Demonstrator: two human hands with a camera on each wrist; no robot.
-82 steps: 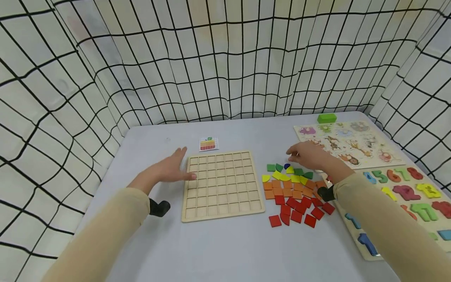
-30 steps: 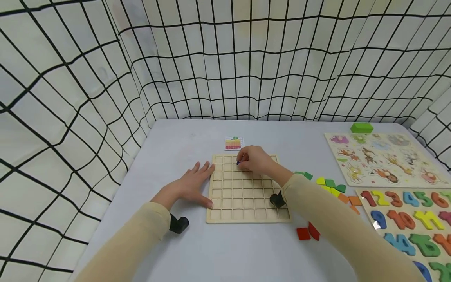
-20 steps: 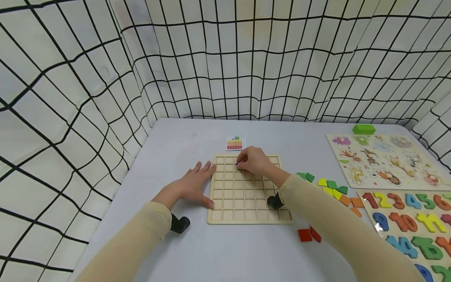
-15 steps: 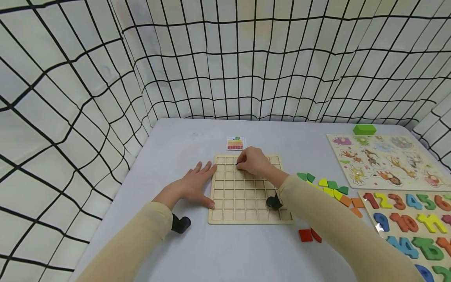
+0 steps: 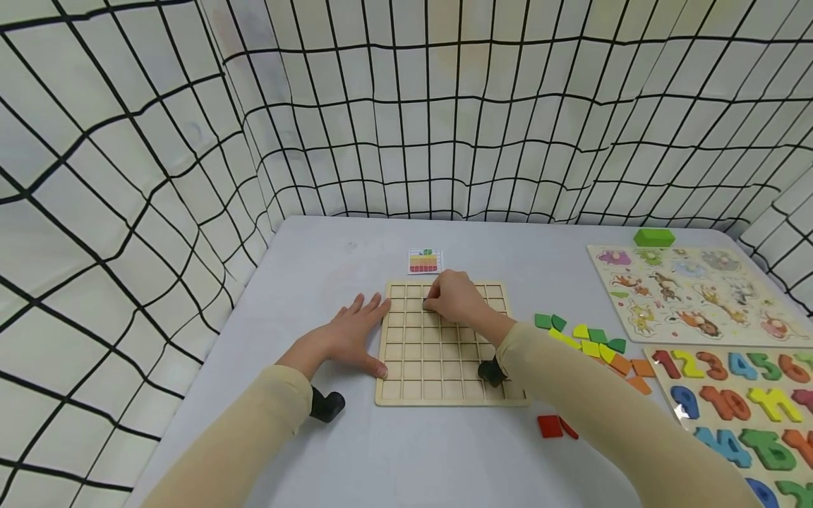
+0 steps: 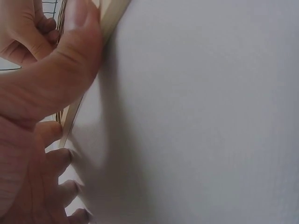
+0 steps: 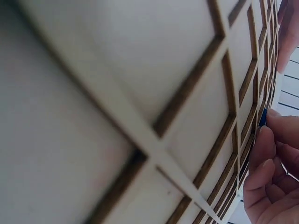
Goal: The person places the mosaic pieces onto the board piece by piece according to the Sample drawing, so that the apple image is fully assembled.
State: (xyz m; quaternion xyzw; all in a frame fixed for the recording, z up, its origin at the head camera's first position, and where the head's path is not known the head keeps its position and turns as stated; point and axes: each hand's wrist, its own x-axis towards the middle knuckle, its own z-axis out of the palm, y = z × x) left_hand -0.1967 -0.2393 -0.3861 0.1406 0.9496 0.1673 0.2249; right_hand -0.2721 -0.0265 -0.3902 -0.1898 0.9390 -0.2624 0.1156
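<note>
A square wooden grid board [image 5: 454, 404] lies in the middle of the table. My left hand [image 5: 346, 340] is spread flat beside its left edge, with the thumb on the frame near the lower corner and the fingertips at the upper left. Over the upper cells, my right hand [image 5: 459, 300] pinches a small blue tile [image 7: 262, 117] between thumb and fingers, right at the grid bars. In the head view the fingers hide nearly all of that tile. Behind the board lies a small picture card [image 5: 424, 261] with coloured rows and a green leaf shape.
Right of the board lie loose green, yellow [image 5: 581, 331] and orange tiles [image 5: 642, 368], plus red ones [image 5: 549, 426] partly under my right sleeve. Farther right are an animal puzzle board [image 5: 673, 331] and a number puzzle [image 5: 673, 423]. A green block [image 5: 654, 238] stands behind them.
My right hand has travelled left from the tile pile to the board's upper cells, carrying the blue tile. My left hand has settled along the board's left edge. Lately both hands barely move.
</note>
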